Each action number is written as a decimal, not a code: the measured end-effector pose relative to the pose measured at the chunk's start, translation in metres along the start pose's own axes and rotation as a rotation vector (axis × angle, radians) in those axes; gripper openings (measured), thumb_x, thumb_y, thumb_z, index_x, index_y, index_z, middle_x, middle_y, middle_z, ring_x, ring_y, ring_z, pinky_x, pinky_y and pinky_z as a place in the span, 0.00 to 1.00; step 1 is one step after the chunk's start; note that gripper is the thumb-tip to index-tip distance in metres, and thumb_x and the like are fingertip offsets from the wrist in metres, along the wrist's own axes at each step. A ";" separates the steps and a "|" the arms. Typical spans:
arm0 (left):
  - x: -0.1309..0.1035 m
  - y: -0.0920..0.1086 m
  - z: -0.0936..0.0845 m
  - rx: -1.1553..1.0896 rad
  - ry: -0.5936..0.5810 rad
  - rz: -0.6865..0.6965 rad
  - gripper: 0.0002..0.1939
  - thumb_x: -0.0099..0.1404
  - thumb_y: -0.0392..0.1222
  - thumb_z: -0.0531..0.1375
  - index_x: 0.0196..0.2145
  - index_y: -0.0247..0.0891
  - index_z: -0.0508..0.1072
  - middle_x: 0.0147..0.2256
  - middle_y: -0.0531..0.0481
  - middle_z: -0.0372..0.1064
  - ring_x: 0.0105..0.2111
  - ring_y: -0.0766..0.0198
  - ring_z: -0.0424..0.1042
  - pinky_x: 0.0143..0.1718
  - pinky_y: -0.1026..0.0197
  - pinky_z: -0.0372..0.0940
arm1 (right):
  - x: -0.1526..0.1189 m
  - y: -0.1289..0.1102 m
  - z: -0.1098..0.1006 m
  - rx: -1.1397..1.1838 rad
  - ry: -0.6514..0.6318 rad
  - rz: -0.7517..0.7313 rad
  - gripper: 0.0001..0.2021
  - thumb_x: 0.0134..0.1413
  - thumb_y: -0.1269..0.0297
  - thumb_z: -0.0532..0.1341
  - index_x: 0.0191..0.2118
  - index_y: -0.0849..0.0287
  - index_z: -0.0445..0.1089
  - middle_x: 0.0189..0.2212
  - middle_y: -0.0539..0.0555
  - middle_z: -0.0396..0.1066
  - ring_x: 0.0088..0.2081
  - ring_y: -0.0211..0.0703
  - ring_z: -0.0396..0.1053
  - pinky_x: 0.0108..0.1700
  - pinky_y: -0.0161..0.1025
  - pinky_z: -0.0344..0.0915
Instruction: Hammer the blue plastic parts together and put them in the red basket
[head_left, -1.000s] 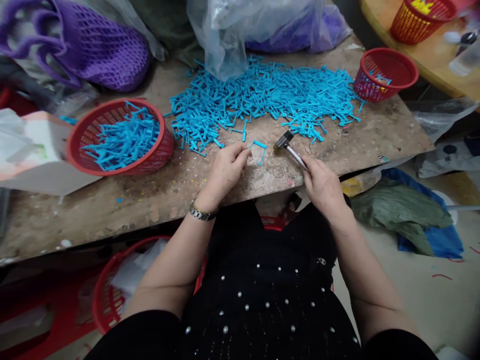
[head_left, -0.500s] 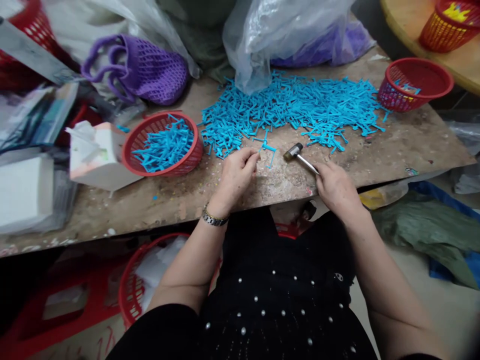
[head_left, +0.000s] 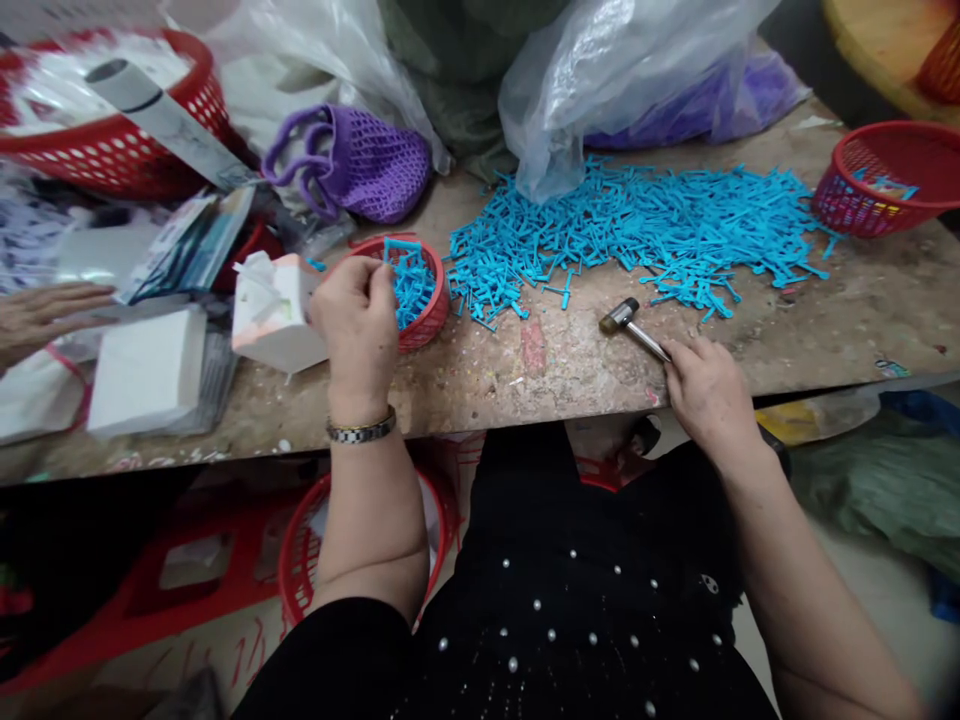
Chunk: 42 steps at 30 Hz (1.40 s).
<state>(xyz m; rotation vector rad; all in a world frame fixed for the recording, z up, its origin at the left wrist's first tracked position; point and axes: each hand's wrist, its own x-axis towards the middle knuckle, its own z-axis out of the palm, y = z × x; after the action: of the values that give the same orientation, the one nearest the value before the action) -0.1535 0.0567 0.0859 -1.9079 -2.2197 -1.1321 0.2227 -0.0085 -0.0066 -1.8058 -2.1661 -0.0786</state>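
My left hand (head_left: 355, 330) is over the left edge of a small red basket (head_left: 433, 318) that holds blue plastic pieces (head_left: 409, 285). Its fingers are pinched around a blue piece (head_left: 403, 246) standing out above the basket. My right hand (head_left: 707, 392) grips the metal handle of a small hammer (head_left: 621, 316), whose head is just above or on the worktable. Behind the hammer spreads a large pile of blue plastic pieces (head_left: 645, 225). One loose blue piece (head_left: 566, 290) lies in front of the pile.
A white tissue box (head_left: 277, 325) stands left of the small basket. Another person's hand (head_left: 52, 315) is at the far left, near white stacked sheets (head_left: 146, 370). Behind are a purple net bag (head_left: 382, 165) and clear plastic bags (head_left: 600, 70). Another red basket (head_left: 862, 190) stands at the right.
My left hand has moved left, from the table in front of the pile to the small basket, with a blue piece. The view has shifted left, and another person's hand now shows.
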 end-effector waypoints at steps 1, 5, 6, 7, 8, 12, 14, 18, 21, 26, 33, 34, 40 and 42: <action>0.004 -0.007 -0.003 0.060 0.044 -0.030 0.11 0.71 0.40 0.55 0.39 0.34 0.77 0.32 0.49 0.75 0.33 0.63 0.69 0.39 0.60 0.63 | 0.000 0.000 0.001 -0.008 0.004 0.001 0.18 0.67 0.68 0.52 0.55 0.63 0.74 0.43 0.64 0.74 0.44 0.56 0.68 0.46 0.49 0.66; 0.011 -0.021 -0.004 0.232 0.065 -0.060 0.13 0.70 0.40 0.57 0.44 0.35 0.80 0.43 0.43 0.80 0.45 0.55 0.74 0.50 0.55 0.63 | -0.001 -0.002 0.001 -0.026 0.010 0.005 0.19 0.68 0.67 0.51 0.56 0.62 0.74 0.43 0.63 0.74 0.43 0.56 0.67 0.45 0.48 0.65; 0.010 -0.019 -0.001 0.223 0.064 -0.046 0.13 0.70 0.40 0.57 0.45 0.35 0.80 0.45 0.43 0.80 0.47 0.55 0.74 0.52 0.54 0.63 | -0.002 -0.002 0.001 -0.025 0.009 0.006 0.19 0.68 0.67 0.51 0.57 0.62 0.73 0.43 0.63 0.74 0.43 0.56 0.67 0.45 0.48 0.65; 0.009 -0.017 0.002 0.193 0.064 -0.022 0.13 0.70 0.39 0.58 0.46 0.35 0.80 0.46 0.43 0.80 0.48 0.55 0.74 0.53 0.54 0.63 | -0.002 -0.002 0.001 -0.025 0.009 0.009 0.19 0.68 0.67 0.51 0.57 0.62 0.73 0.43 0.63 0.74 0.43 0.56 0.67 0.45 0.48 0.65; 0.006 -0.012 0.008 0.153 0.054 0.014 0.13 0.70 0.39 0.57 0.46 0.35 0.80 0.46 0.43 0.80 0.48 0.56 0.74 0.53 0.55 0.63 | -0.002 -0.002 0.001 -0.026 0.010 0.014 0.19 0.68 0.67 0.51 0.57 0.62 0.73 0.43 0.63 0.73 0.43 0.56 0.67 0.45 0.48 0.65; -0.011 0.021 0.043 0.051 -0.139 0.213 0.11 0.70 0.38 0.58 0.45 0.35 0.79 0.45 0.43 0.79 0.48 0.56 0.74 0.52 0.55 0.65 | -0.003 -0.003 0.003 -0.035 0.028 0.025 0.19 0.68 0.66 0.50 0.56 0.61 0.73 0.41 0.64 0.73 0.43 0.56 0.66 0.44 0.49 0.65; -0.020 0.040 0.065 0.047 -0.281 0.308 0.11 0.71 0.39 0.57 0.45 0.38 0.78 0.45 0.44 0.78 0.47 0.56 0.73 0.52 0.56 0.65 | -0.004 -0.004 0.005 -0.035 0.039 0.029 0.19 0.68 0.66 0.50 0.56 0.61 0.73 0.42 0.64 0.73 0.43 0.56 0.66 0.45 0.50 0.65; -0.028 0.072 0.101 0.129 -0.465 0.409 0.14 0.73 0.39 0.53 0.47 0.37 0.77 0.45 0.41 0.75 0.47 0.54 0.73 0.50 0.55 0.66 | -0.006 -0.006 0.005 -0.035 0.050 0.048 0.19 0.68 0.66 0.50 0.56 0.60 0.73 0.43 0.64 0.73 0.44 0.57 0.66 0.45 0.50 0.65; -0.024 0.086 0.118 0.247 -0.519 0.439 0.16 0.73 0.36 0.50 0.50 0.36 0.76 0.46 0.38 0.74 0.46 0.53 0.73 0.47 0.55 0.66 | -0.007 -0.008 0.005 -0.031 0.044 0.062 0.19 0.69 0.66 0.50 0.57 0.60 0.72 0.44 0.64 0.73 0.46 0.57 0.66 0.46 0.50 0.65; -0.012 0.087 0.136 0.369 -0.549 0.474 0.20 0.72 0.30 0.46 0.51 0.35 0.74 0.48 0.36 0.73 0.46 0.51 0.75 0.44 0.56 0.65 | -0.006 -0.011 0.004 -0.030 0.024 0.102 0.19 0.68 0.66 0.51 0.58 0.60 0.72 0.45 0.63 0.73 0.46 0.57 0.66 0.45 0.49 0.64; -0.010 0.082 0.152 0.310 -0.576 0.502 0.15 0.73 0.32 0.48 0.45 0.33 0.74 0.48 0.35 0.71 0.45 0.51 0.74 0.45 0.55 0.64 | -0.004 -0.011 0.003 0.046 0.018 0.110 0.18 0.68 0.67 0.52 0.57 0.57 0.72 0.44 0.62 0.73 0.46 0.56 0.66 0.47 0.49 0.64; -0.011 0.083 0.152 0.293 -0.573 0.496 0.14 0.73 0.32 0.48 0.43 0.33 0.74 0.47 0.35 0.71 0.44 0.51 0.74 0.45 0.56 0.63 | -0.004 -0.010 0.003 0.064 0.018 0.103 0.18 0.68 0.67 0.52 0.57 0.58 0.72 0.44 0.62 0.73 0.46 0.56 0.66 0.47 0.49 0.64; -0.011 0.088 0.146 0.111 -0.543 0.468 0.11 0.70 0.34 0.51 0.37 0.35 0.74 0.42 0.38 0.73 0.44 0.52 0.71 0.46 0.54 0.63 | 0.003 0.007 -0.001 0.240 0.084 0.047 0.16 0.69 0.65 0.52 0.52 0.58 0.74 0.43 0.61 0.75 0.46 0.54 0.69 0.51 0.51 0.67; -0.013 0.088 0.142 0.019 -0.542 0.434 0.10 0.68 0.34 0.52 0.36 0.37 0.74 0.38 0.42 0.74 0.40 0.55 0.71 0.45 0.55 0.63 | 0.009 0.014 -0.003 0.256 0.126 0.067 0.15 0.69 0.64 0.52 0.49 0.58 0.75 0.43 0.61 0.75 0.45 0.54 0.70 0.52 0.51 0.68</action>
<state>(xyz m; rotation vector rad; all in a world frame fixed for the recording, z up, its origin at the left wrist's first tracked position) -0.0119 0.1185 0.0199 -2.7542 -1.8174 -0.5749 0.2360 0.0019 -0.0035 -1.6784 -1.9298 0.0933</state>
